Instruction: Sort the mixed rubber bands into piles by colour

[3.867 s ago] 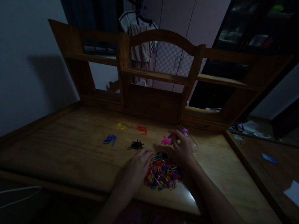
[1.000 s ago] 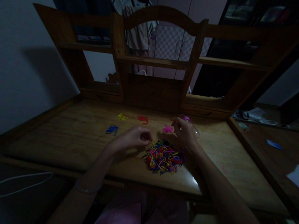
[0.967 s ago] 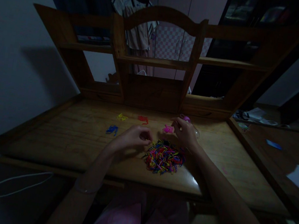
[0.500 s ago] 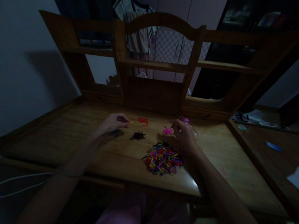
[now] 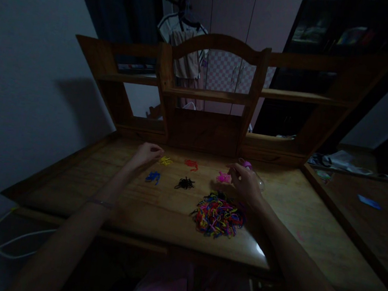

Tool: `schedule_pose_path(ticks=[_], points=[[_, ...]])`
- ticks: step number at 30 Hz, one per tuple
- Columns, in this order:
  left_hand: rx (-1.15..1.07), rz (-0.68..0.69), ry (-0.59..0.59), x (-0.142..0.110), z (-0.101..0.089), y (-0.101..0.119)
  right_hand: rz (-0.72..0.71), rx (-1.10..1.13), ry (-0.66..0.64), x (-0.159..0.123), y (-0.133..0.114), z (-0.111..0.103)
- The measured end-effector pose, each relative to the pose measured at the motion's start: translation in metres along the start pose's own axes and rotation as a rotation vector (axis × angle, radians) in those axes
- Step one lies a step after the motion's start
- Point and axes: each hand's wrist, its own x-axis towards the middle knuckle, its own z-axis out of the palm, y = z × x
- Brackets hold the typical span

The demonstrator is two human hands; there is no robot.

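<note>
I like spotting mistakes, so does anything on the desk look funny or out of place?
The clear, purple-capped bottle, partly hidden by the right hand, seems to lie on its side; bottles usually stand upright.

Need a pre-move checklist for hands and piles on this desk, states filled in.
1. Yellow pile apart from red pile: ok.
2. Blue pile apart from black pile: ok.
3. Mixed-colour pile down to one colour: not ok, several colours tangled.
4. Left hand, beside yellow, empty: cannot tell.
5. Right hand, by pink pile, clear of bottle: cannot tell, overlaps it in view.
</note>
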Motion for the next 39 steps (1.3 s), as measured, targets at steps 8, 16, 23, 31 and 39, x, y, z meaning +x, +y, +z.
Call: schedule_pose_path(ticks=[8, 16, 23, 31, 39], points=[[0.077, 0.140, -0.005, -0.019, 0.005, 0.027, 0.012, -0.011, -0.008, 0.000, -0.001, 0.000], [-0.009, 0.463, -0.404, -0.082, 0.089, 0.090, 0.024, -0.014, -0.002, -0.001, -0.001, 0.000], [-0.009, 0.547, -0.494, -0.089, 0.135, 0.092, 0.014, -0.014, 0.003, 0.001, -0.001, -0.002], [-0.021, 0.509, -0.624, -0.074, 0.151, 0.086, 0.014, 0.000, -0.001, 0.001, -0.003, -0.002], [-0.160, 0.452, -0.708, -0.074, 0.136, 0.089, 0.010, -0.007, 0.006, 0.001, -0.004, -0.004]])
